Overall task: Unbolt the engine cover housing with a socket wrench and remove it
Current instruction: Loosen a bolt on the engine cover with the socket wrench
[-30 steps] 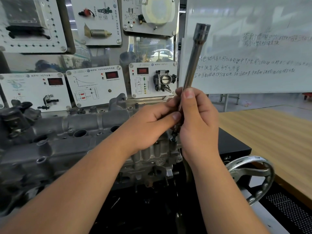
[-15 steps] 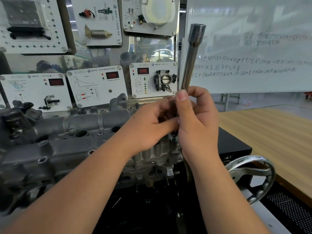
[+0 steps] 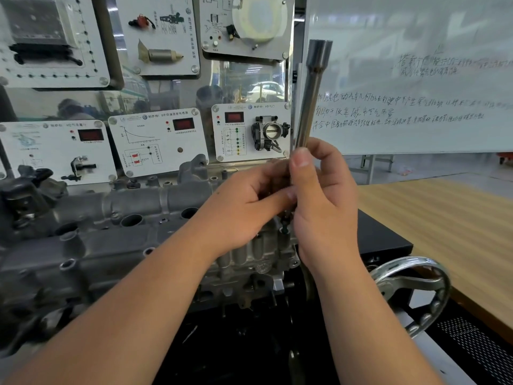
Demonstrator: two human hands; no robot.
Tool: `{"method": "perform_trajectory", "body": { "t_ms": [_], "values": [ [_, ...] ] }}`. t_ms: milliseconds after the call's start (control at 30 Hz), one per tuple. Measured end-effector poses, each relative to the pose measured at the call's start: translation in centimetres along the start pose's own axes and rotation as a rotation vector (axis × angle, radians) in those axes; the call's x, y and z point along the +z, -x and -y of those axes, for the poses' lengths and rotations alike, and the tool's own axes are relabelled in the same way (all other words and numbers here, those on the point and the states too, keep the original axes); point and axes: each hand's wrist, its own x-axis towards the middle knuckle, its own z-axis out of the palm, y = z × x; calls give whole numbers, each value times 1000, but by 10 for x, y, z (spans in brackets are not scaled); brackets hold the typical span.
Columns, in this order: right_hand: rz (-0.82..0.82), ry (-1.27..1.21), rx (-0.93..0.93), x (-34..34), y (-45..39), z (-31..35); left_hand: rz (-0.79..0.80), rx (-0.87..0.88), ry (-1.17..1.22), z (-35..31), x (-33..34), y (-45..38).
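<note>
We've got the socket wrench [image 3: 311, 98] standing near upright, long axis vertical w/ a slight lean to the right at the top, square-drive end up, working end down toward a dark bolt [image 3: 285, 222] at the right end of the engine cover housing [image 3: 144, 218]. Right hand [image 3: 322, 201] wraps the lower shaft, fingers and thumb curled round it. Left hand [image 3: 249, 207] comes in from the left, thumb and fingertips pinched on the same shaft just below the right thumb; exactly how they sit on it is hidden behind the right hand. So the bolt lies straight below both hands, on the tool's axis, and whether the tip is seated on the bolt we can't tell.

Our judgement: the next move is a spin about that vertical axis, so the shaft must stay in line w/ the bolt or the tip slips off.

Housing sits on a black stand, w/ a chrome handwheel [image 3: 410, 287] to the right, a wooden table [image 3: 444, 218] beyond it, training panels [image 3: 155, 140] and a whiteboard [image 3: 416, 79] behind.
</note>
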Motion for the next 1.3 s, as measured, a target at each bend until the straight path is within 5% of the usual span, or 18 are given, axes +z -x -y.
{"method": "perform_trajectory", "body": {
  "t_ms": [1033,1300],
  "values": [
    [-40,28,-28,-1,0,-3,8,-87,46,3,0,-1],
    [-17,10,-9,0,1,1,8,4,10,3,0,-1]
  ]
}}
